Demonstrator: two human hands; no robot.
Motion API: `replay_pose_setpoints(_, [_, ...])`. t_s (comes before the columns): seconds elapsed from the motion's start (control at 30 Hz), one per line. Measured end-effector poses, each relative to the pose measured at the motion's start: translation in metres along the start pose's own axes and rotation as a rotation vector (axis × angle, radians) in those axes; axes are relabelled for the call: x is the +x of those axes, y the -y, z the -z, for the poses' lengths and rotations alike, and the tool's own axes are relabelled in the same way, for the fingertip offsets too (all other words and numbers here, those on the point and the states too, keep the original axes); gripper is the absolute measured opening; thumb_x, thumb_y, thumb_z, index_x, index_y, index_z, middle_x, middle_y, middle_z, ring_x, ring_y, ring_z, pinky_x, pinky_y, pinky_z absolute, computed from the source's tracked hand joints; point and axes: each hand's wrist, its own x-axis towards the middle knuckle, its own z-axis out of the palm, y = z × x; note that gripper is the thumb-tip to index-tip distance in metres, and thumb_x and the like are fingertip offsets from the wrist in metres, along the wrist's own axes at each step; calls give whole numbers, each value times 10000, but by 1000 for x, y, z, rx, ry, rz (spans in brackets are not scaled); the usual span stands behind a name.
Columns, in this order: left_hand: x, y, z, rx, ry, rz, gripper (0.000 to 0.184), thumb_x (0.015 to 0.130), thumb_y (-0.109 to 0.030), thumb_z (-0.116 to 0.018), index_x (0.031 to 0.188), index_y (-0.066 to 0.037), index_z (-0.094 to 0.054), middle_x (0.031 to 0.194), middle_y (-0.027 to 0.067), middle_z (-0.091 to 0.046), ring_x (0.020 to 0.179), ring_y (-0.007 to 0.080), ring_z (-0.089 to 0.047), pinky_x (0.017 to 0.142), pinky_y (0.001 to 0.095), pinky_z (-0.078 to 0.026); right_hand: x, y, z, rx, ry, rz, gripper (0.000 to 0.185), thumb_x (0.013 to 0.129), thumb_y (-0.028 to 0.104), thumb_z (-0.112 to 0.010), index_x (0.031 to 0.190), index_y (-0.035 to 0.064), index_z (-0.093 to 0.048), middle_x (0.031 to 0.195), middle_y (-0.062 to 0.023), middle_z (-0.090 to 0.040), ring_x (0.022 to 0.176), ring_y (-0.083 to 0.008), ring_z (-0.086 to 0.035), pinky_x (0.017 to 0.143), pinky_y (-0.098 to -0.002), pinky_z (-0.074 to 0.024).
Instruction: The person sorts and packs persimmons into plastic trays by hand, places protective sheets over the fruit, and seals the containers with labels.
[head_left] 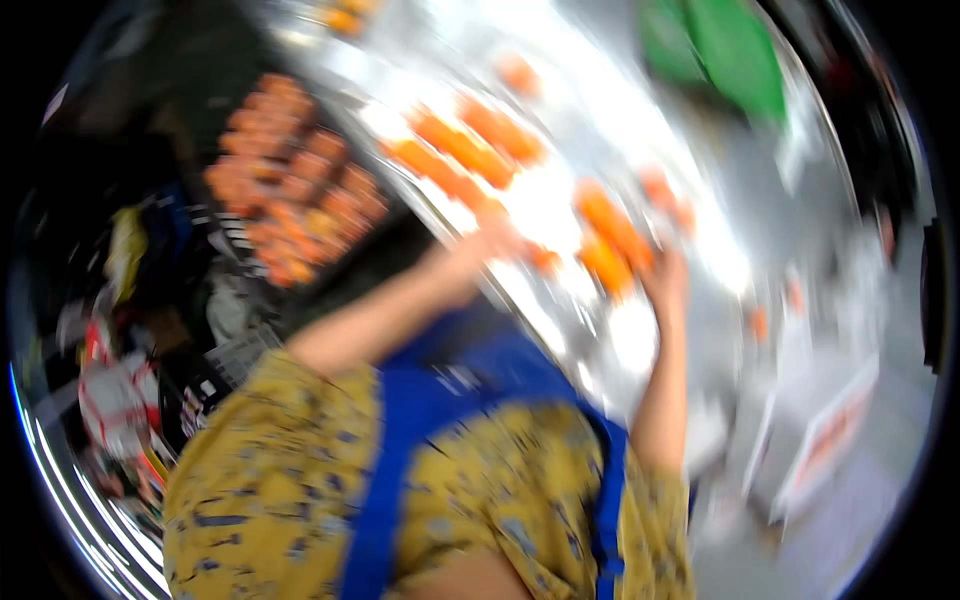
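Note:
Everything is strongly smeared by motion. My left hand (492, 238) is over the near edge of a shiny metal table (560, 345), at the lower end of rows of orange-coloured pieces (462, 148). Farther right, my right hand (665, 275) is beside a cluster of long orange pieces (610, 240) and seems to touch its right side. A small orange piece (543, 258) lies between the hands. Blur hides the fingers of both hands, and the exact kind of the orange pieces cannot be made out.
Left of the table stands a dark crate (345, 255) with many orange pieces (290, 180) in rows. A green bag-like thing (735, 55) lies on the far side. At the right is a white box (815, 430) with red marks. More orange pieces (518, 75) are scattered on the metal.

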Motion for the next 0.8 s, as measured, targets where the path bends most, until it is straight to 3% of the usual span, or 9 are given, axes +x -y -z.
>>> replay_pose_setpoints(0.03, [-1,3,-3,-92,-169,63,254,897,-117,-492,1114,-23,-585,1056,83,-606,1006,163,-539,925,309,-389,-3,5,3,-121,-62,25,360,703,280,-727,926,12,-636,845,-195,-631,802,-345,-596,714,-412,-476])
replay_pose_setpoints(0.07, [-1,38,22,25,-159,-62,299,879,-111,-520,1159,-13,-548,1028,66,-619,970,144,-549,884,280,-404,-8,29,15,-204,-199,139,375,698,236,-733,964,-3,-622,900,-204,-618,846,-363,-578,766,-406,-466])
replay_pose_setpoints(0.1, [-12,20,9,-52,-223,31,381,853,-119,-560,1219,-32,-493,1018,43,-624,949,122,-550,827,258,-421,-16,50,21,-172,-287,179,379,703,169,-718,1015,-3,-588,975,-208,-581,886,-374,-544,803,-410,-440])
replay_pose_setpoints(0.13, [-21,-9,-3,56,-277,151,474,831,-139,-601,1269,-55,-439,995,39,-628,930,104,-552,772,246,-435,-23,61,23,-106,-152,158,388,702,120,-691,1043,1,-548,1014,-207,-541,916,-369,-511,822,-408,-419])
replay_pose_setpoints(0.23, [-36,-10,1,47,-297,21,495,828,-146,-619,1279,-57,-436,971,62,-623,844,88,-557,727,229,-444,-33,98,0,8,-51,663,405,625,59,-683,1005,34,-546,926,-174,-521,887,-379,-494,792,-455,-403])
replay_pose_setpoints(0.4, [-79,-5,6,-13,-432,-85,455,829,-147,-611,1247,-44,-464,884,26,-618,790,63,-542,677,209,-422,-34,118,-29,-139,229,795,566,557,133,-715,1087,77,-527,1024,-193,-492,966,-389,-469,830,-454,-399])
replay_pose_setpoints(0.5, [-102,8,12,-46,-501,-136,454,827,-149,-595,1241,-33,-450,800,28,-593,699,68,-529,609,211,-413,-12,68,-76,-259,135,968,621,480,267,-746,1052,121,-549,971,-178,-492,893,-383,-488,772,-463,-415])
replay_pose_setpoints(0.57, [-115,9,14,-65,-545,-53,461,847,-242,-616,1238,-53,-459,895,13,-622,780,70,-540,670,209,-413,-7,64,-82,-320,209,956,626,458,286,-753,1035,143,-554,925,-162,-483,863,-377,-493,749,-462,-417])
replay_pose_setpoints(0.8, [-122,9,16,-84,-552,-77,507,857,-277,-603,1283,-65,-428,984,32,-598,820,72,-534,718,219,-430,-5,71,-77,-390,249,854,620,462,280,-790,1020,149,-555,917,-149,-476,867,-361,-498,752,-454,-420])
